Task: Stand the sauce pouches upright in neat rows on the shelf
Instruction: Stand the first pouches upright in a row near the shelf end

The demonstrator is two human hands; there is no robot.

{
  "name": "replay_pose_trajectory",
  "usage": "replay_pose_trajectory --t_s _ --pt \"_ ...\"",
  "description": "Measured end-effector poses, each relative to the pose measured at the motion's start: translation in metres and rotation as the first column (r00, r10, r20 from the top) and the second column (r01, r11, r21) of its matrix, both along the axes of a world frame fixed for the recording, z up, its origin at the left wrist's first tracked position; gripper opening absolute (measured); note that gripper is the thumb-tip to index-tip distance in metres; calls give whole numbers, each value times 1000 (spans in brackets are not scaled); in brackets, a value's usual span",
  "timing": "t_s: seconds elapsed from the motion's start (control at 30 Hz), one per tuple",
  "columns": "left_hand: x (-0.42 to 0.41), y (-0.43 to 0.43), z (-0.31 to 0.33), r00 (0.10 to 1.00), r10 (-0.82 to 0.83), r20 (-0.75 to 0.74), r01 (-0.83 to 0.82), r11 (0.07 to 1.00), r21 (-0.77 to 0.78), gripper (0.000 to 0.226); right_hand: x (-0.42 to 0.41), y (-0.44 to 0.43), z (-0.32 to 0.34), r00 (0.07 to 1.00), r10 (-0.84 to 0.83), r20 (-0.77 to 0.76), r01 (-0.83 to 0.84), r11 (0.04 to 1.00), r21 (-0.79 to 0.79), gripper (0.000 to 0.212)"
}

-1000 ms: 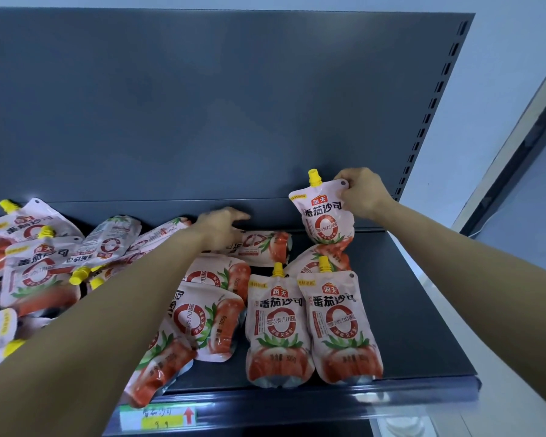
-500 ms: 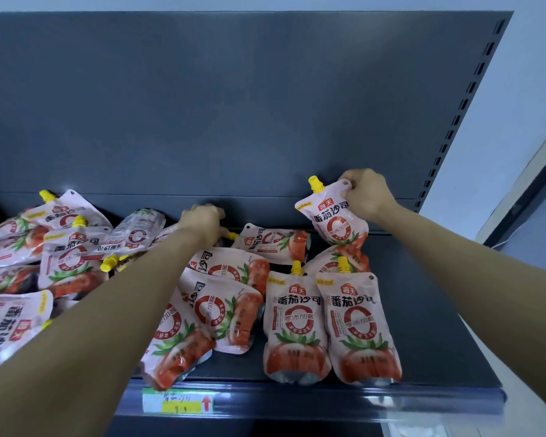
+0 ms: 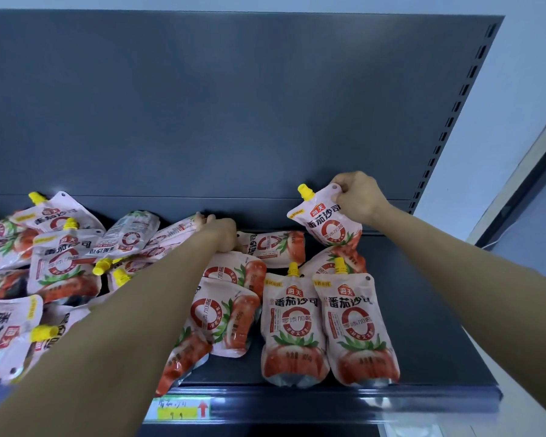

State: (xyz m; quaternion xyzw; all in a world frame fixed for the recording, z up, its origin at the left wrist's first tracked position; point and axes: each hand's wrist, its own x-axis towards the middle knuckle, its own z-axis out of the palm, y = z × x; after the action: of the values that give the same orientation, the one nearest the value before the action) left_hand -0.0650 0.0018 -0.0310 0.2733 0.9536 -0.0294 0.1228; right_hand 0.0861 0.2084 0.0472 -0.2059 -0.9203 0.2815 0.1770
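Sauce pouch (image 3: 327,223) pinched by right hand (image 3: 356,198); left hand (image 3: 222,232) touches flat pouch (image 3: 172,231).

The dark shelf (image 3: 438,326) carries two upright pouches (image 3: 292,329) front right; fallen pouches (image 3: 224,313) lie heaped leftward, seemingly overlapping.

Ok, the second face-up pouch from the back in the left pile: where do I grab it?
Pinch the flat top seal beside the yellow cap, fingers coming down from above. The face-up pouch lies label up, that edge exposed toward the back; its belly looks soft.
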Motion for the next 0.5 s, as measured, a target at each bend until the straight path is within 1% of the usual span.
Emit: replay_pose_trajectory --t_s 0.1,0.23,0.3,0.5 --pt "0 1 -2 999 31 -25 -31 999 24 49 1 0 1 1000 3 -7 -2 1000 4 25" --pt "5 5 0 997 80 -8 -80 996 -37 66 3 -1 0 1000 4 -6 -4 1000 3 26" --pt "7 7 1 995 101 3 -101 994 -35 70 4 -1 1 1000 -6 -8 6 1000 -7 26" --pt "10 11 4 990 141 17 -141 990 14 56 8 0 1 999 -36 -9 35 998 -43 21"
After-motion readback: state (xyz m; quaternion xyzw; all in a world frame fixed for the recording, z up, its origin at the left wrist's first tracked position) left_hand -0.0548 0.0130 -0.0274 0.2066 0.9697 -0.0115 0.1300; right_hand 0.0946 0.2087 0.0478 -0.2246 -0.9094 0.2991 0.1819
